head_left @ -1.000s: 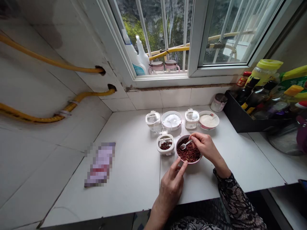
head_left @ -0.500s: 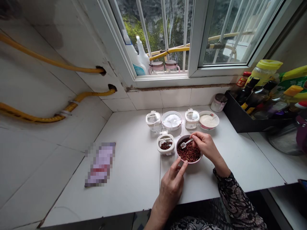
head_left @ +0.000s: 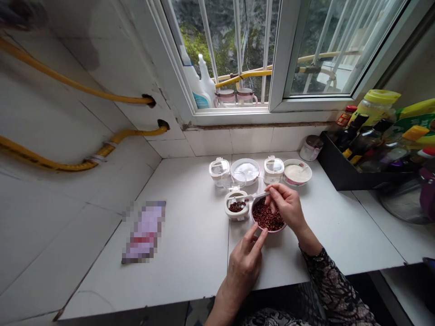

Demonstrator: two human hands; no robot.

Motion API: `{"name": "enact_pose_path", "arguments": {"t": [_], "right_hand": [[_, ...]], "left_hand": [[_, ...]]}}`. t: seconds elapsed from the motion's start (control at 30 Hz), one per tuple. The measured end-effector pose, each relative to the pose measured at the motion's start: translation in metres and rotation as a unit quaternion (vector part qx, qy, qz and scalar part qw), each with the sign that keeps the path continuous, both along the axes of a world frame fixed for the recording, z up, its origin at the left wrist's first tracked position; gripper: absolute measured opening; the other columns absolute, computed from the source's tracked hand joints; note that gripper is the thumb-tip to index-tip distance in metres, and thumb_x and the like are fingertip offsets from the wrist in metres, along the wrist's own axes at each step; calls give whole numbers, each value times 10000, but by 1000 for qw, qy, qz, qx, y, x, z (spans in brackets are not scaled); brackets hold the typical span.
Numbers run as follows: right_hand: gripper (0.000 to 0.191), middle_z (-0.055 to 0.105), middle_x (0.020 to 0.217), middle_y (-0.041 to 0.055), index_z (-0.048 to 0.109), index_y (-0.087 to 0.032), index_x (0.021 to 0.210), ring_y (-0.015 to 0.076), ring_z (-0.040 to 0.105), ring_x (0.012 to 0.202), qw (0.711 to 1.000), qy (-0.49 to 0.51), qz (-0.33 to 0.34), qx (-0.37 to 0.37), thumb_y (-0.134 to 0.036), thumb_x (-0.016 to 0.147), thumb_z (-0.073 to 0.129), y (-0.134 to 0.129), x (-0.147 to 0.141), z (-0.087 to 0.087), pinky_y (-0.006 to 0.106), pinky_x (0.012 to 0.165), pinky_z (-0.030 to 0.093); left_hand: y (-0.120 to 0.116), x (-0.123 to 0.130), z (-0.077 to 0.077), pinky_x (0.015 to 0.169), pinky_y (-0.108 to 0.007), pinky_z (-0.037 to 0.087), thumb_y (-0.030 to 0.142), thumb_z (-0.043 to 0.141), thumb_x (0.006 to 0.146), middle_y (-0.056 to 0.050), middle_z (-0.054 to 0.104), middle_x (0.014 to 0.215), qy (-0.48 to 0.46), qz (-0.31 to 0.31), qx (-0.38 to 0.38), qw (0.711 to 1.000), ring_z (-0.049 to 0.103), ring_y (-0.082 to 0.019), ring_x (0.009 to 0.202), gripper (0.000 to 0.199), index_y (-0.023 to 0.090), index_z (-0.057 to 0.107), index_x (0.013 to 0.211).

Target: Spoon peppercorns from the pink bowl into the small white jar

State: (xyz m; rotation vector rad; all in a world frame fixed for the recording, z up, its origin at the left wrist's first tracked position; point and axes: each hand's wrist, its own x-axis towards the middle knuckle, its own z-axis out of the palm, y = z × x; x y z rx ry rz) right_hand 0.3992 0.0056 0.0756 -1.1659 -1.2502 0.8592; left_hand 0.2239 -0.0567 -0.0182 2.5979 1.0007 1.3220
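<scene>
My right hand (head_left: pixel 285 206) pinches a small white spoon (head_left: pixel 256 196), held level above the far-left edge of a bowl (head_left: pixel 272 231) of reddish-brown peppercorns (head_left: pixel 267 218). The spoon's tip points left, by a small clear jar (head_left: pixel 237 217) with a white rim and a raised see-through lid. Some of the same peppercorns lie inside that jar. My left hand (head_left: pixel 246 260) has its index and middle fingers stretched out and apart, their tips touching the near rim of the bowl. Whether the spoon carries anything is too small to tell.
Behind are two more lidded jars (head_left: pixel 219 171) (head_left: pixel 273 169), a bowl of white grains (head_left: pixel 245 171) and a bowl of cream-coloured grains (head_left: pixel 297 173). A black box (head_left: pixel 343 174) of bottles stands at right. A blurred purple packet (head_left: pixel 144 233) lies at left.
My right hand has lifted the spoon off the peppercorns and swung it left towards the jar's rim. My left fingertips stay at the bowl. The whole view has shifted slightly.
</scene>
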Motion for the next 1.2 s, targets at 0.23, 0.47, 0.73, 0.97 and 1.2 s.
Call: {"name": "enact_pose_path", "arguments": {"t": [0.23, 0.47, 0.73, 0.97, 1.2], "right_hand": [[225, 725, 746, 46, 680, -188, 965, 158, 658, 641, 916, -283, 65, 278, -124, 956, 465, -6, -20, -5, 274, 618, 510], [191, 616, 598, -16, 668, -198, 889, 145, 586, 541, 982, -157, -30, 97, -279, 982, 523, -8, 14, -1, 264, 566, 476], [245, 682, 675, 38, 667, -218, 793, 180, 603, 612, 959, -280, -29, -5, -290, 951, 495, -3, 20, -9, 282, 617, 440], [245, 684, 624, 22, 661, -217, 757, 185, 631, 597, 971, -232, -34, -39, -272, 936, 503, -3, 17, -10, 291, 644, 462], [216, 683, 589, 11, 673, -202, 777, 184, 633, 570, 981, -181, -47, -48, -283, 913, 526, -2, 26, -7, 287, 613, 463]], "left_hand": [[0, 1, -2, 779, -294, 635, -36, 408, 926, -200, 598, 1329, -6, 9, 14, 1000, 713, -177, 911, 703, 221, 346, 1577], [0, 0, 2, 848, -274, 623, -29, 404, 938, -173, 588, 1376, 0, 5, -2, 1000, 717, -158, 956, 685, 244, 372, 1565], [-1, -1, 2, 861, -276, 620, -44, 423, 935, -185, 570, 1389, 3, 1, -11, 1000, 714, -176, 1022, 702, 244, 358, 1572], [-1, -1, 3, 858, -269, 618, -47, 429, 932, -177, 571, 1393, 1, 1, -13, 1000, 714, -168, 993, 707, 249, 365, 1571], [-1, -1, 1, 869, -265, 615, -54, 425, 925, -177, 573, 1388, -1, 2, -7, 1000, 714, -169, 1007, 702, 238, 385, 1561]]}}
